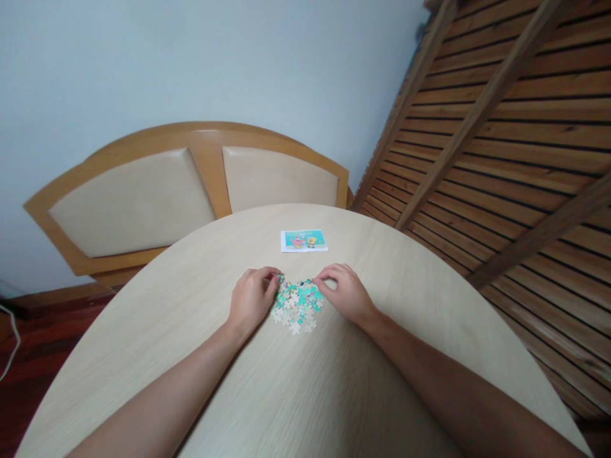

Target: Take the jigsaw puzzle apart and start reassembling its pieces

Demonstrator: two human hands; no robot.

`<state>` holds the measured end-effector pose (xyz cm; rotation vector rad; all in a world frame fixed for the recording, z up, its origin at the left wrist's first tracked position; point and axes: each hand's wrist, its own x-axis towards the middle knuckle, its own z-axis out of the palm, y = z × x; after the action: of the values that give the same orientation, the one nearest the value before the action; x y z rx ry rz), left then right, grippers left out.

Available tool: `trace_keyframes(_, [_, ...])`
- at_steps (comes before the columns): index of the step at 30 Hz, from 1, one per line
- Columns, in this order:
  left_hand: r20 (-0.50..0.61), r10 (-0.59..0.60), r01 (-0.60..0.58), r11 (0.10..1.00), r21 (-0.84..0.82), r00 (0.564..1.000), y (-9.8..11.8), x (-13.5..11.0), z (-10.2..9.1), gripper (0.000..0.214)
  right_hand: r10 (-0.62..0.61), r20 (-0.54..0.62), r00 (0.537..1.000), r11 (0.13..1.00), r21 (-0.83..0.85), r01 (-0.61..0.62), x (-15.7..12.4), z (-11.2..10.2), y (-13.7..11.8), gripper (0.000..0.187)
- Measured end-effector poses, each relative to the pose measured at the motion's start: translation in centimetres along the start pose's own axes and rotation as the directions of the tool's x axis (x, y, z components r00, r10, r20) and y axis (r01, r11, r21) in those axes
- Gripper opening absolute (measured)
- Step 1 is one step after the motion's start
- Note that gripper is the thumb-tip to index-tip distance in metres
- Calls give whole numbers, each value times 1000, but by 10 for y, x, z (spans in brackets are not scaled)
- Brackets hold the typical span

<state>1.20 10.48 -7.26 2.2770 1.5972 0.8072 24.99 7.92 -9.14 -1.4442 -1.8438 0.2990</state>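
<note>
A loose heap of jigsaw puzzle pieces (296, 306) lies on the table between my two hands, some turquoise side up, others showing a pale back. At the heap's upper left edge, my left hand (255, 292) pinches a small puzzle piece (281, 277) between thumb and forefinger. My right hand (344, 289) is at the upper right edge, its thumb and forefinger closed at a small piece (309, 280). Beyond the hands lies a reference picture card (304, 240) with a pink and a yellow cartoon figure on turquoise.
The round pale wooden table (382, 254) fills the foreground. Behind it stands a wooden bench back (217, 178) with cream padded panels, against a pale wall (214, 57). A slatted wooden screen (501, 140) leans along the right. A white cable (14, 337) hangs at far left.
</note>
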Motion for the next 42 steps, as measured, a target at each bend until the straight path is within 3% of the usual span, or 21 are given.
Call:
trace_keyframes(4, [21,1,-3,995,97,1000,-3,3,-2,22,39,-10,999,999,-32,-39,0,2,5,10])
trace_keyframes(17, [25,4,-8,986,165,1000,-11,4,-4,25,83,16,996,988,-135,-80,0,-4,9,9])
trace_keyframes(29, [53,124,-126,992,30,991,-10,-13,0,19,83,10,997,985,-155,-80,0,-7,10,12])
trace_keyframes(35, [42,78,-74,993,-87,996,-12,-7,2,16,71,13,997,984,-166,-67,0,-6,11,12])
trace_keyframes(42, [36,18,-14,994,-104,999,-14,-4,0,28,56,20,998,985,-165,-52,0,-7,12,12])
